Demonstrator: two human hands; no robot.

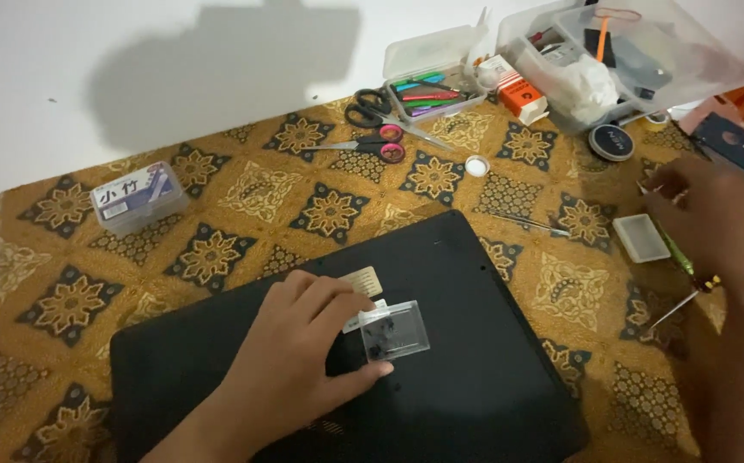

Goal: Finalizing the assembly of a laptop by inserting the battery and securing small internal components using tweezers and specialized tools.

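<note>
The right hand (715,223) is blurred, so its grip cannot be told; the black laptop base (475,377) runs off the bottom edge; tiny dark bits inside the clear case (395,330) are too small to tell.

Lighting moderate and warm, from behind the wearer: a large soft shadow falls on the plain white wall (217,77) at 11 o'clock. The right hand (719,223) at 3 o'clock is motion-blurred. The matte black rectangular laptop base (475,377) shows no glare. Overall sharpness is soft, corners dimmer.
</note>
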